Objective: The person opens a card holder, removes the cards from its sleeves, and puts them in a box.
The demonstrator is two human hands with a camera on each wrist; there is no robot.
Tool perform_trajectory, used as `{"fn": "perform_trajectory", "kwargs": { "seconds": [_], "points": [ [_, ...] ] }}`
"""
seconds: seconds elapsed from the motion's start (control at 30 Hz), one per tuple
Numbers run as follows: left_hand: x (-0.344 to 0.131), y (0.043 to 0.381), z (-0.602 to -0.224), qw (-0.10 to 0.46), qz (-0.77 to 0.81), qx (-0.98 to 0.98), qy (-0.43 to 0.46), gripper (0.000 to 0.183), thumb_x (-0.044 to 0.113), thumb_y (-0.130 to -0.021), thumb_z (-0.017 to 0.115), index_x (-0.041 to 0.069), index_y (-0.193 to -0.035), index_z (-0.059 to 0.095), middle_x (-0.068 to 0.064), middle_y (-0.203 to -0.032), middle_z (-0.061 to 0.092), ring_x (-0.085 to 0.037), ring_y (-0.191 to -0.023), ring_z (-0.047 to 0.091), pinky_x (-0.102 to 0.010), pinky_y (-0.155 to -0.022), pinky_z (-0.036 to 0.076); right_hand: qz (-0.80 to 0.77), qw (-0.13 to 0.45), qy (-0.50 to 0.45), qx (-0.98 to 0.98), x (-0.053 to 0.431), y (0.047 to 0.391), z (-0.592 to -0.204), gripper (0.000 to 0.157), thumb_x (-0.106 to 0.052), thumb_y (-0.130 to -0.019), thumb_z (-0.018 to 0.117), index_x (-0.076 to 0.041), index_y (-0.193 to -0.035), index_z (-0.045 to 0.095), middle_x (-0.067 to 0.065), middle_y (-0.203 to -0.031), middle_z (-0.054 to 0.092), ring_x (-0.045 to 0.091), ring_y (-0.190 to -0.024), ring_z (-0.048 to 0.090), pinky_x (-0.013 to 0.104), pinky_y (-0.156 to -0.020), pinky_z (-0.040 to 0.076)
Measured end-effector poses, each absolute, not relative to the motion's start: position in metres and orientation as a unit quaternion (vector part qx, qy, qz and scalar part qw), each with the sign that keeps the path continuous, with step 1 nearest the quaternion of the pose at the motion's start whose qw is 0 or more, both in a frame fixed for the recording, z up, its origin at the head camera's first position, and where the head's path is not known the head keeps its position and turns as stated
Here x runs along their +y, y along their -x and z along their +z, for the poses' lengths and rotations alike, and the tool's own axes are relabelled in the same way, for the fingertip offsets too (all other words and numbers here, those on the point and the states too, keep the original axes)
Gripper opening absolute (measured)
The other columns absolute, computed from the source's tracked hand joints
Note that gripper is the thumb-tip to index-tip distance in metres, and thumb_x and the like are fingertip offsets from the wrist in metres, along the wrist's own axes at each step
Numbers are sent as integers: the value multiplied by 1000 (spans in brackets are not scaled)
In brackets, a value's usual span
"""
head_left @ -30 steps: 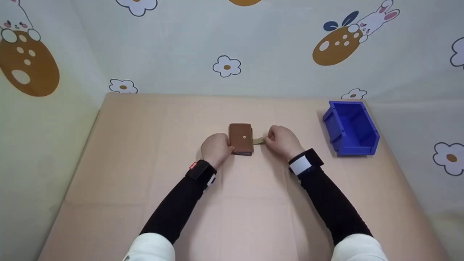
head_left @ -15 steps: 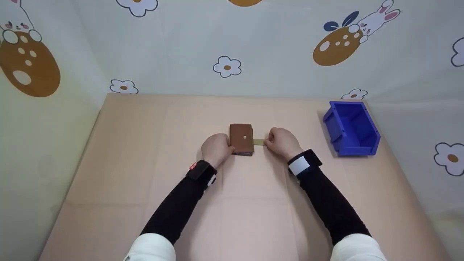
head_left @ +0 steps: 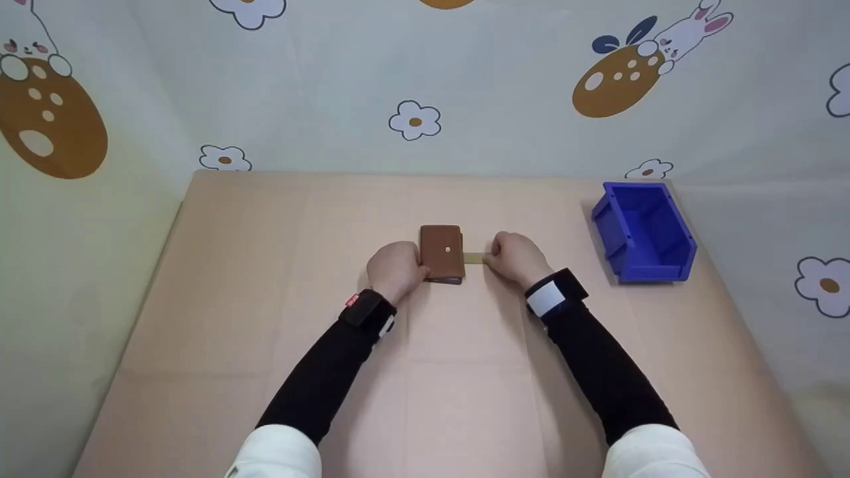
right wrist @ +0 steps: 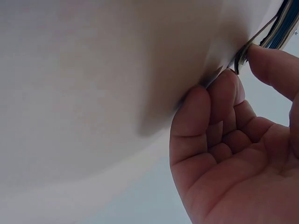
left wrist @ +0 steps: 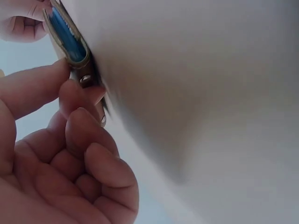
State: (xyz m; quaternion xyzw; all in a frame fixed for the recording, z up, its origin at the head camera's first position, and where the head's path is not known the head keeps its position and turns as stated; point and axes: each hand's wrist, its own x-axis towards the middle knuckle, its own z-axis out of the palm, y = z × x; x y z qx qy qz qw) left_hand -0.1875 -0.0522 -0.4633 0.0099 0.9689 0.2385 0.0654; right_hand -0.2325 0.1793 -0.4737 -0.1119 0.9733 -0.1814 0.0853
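Note:
A small brown wallet (head_left: 441,252) with a metal snap on its cover lies closed on the table, its strap (head_left: 474,258) extending to the right. Thumb and fingers of my left hand (head_left: 396,271) pinch the wallet's left edge. Over on the other side, my right hand (head_left: 521,259) pinches the free end of the strap. Blue inner leaves (left wrist: 70,42) show between the covers in the left wrist view. The right wrist view has the strap end between thumb and index finger, with the remaining fingers curled beside the tabletop.
A blue plastic bin (head_left: 644,232) stands at the table's back right corner. The table (head_left: 219,318) has a pale, creased covering. Behind it hangs a patterned curtain (head_left: 319,86) with flowers and rabbits.
The strap, bent at first, now lies straight and flat. My right wrist has shifted slightly left. My left hand and the wallet stay in place.

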Motion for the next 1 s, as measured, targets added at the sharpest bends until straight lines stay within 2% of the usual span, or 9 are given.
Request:
{"fn": "perform_trajectory", "kwargs": {
  "seconds": [0.27,0.43,0.57,0.77,1.0],
  "points": [
    [-35,191,-456,-18,181,980,-77,21,26,-84,78,8,-81,68,-4,-74,63,-25,-73,64,-39,-59,51,-185,81,106,974,178,234,-474,22,-22,-91,70,-2,-88,61,11,-84,62,30,-79,58,44,-78,47],
    [-15,189,-459,-25,145,976,-163,26,32,-82,80,9,-87,69,-5,-80,63,-26,-81,61,-39,-67,50,-188,83,108,973,176,234,-473,21,-21,-91,69,-2,-87,60,10,-82,60,29,-77,57,43,-76,47],
    [-4,187,-466,-44,109,973,-199,23,29,-82,80,10,-88,69,-4,-84,63,-25,-83,59,-38,-70,48,-192,84,110,972,176,234,-473,21,-21,-90,70,-3,-86,60,9,-81,60,28,-76,56,43,-76,47],
    [1,186,-472,-90,58,970,-217,24,28,-82,80,10,-95,71,-3,-89,65,-22,-85,59,-34,-69,46,-194,82,115,971,178,235,-474,21,-21,-91,70,-3,-86,60,9,-80,60,28,-76,56,43,-76,47],
    [1,186,-469,-96,70,969,-218,18,25,-84,78,10,-92,71,-3,-87,66,-23,-82,59,-35,-68,48,-185,94,101,973,178,234,-474,22,-24,-93,69,-3,-88,61,9,-82,60,27,-77,56,42,-76,47]
  ]
}}
